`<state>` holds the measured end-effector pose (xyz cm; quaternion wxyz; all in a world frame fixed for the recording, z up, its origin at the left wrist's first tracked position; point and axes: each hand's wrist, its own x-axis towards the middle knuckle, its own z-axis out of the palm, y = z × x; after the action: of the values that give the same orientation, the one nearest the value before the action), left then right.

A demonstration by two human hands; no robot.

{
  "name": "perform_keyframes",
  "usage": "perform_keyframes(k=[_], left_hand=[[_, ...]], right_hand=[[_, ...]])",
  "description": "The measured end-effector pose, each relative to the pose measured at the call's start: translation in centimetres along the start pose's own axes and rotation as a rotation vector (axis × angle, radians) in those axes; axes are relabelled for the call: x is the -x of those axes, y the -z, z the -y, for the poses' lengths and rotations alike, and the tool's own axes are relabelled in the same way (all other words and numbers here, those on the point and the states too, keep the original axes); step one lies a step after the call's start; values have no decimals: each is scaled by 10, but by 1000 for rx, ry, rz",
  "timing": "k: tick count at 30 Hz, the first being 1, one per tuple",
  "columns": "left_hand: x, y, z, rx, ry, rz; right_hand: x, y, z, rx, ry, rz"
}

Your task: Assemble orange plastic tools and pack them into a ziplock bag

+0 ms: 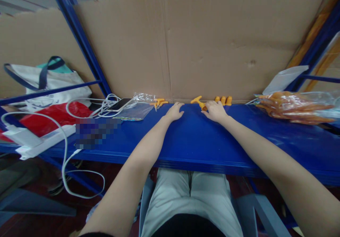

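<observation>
T-piece [198, 101] in yellow lies to the left of the row of yellow caps [223, 100], near the foot of the cardboard [202, 42]. Its long axis runs aslant: the crossbar end points back and away from the row, while the hollow, cup-like end points forward and toward it, close to the right hand [216, 112]. That hand is loosely curled just in front of the row, its thumb beside the cup; I cannot tell whether it grips the piece or merely touches it. The left hand [174, 112], well to the left of the row, rests with fingers loosely spread and nothing visible in them.

As a judgement, the likeliest mishap is a knock: the right fingers sit so near the row that a sideways sweep could tip a cap. The T-piece could also roll or swivel if pushed at its cup alone, since the left hand gives it no support.

Farther left of the row, beyond the left hand, are a yellow cluster [160, 101] and a clear bag [136, 113]. Well to the right of the row lies a bag of orange items [289, 106]. All rest on the blue tabletop [196, 141].
</observation>
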<state>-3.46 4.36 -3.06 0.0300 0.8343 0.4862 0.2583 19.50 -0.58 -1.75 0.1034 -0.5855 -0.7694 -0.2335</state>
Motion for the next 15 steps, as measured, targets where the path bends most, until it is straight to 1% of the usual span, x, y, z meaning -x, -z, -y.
perform_keyframes(k=[4,7,11,15], left_hand=[[-1,-1,1,-33,-19,30],[-2,-1,1,-46,-31,42],[-2,-1,1,-53,-36,58],[-1,-1,1,-60,-40,69]], right_hand=[[1,-9,-12,-20,-126,52],[2,-14,-17,-50,-191,89],[2,-15,-18,-63,-228,125],[2,-13,-16,-67,-230,110]])
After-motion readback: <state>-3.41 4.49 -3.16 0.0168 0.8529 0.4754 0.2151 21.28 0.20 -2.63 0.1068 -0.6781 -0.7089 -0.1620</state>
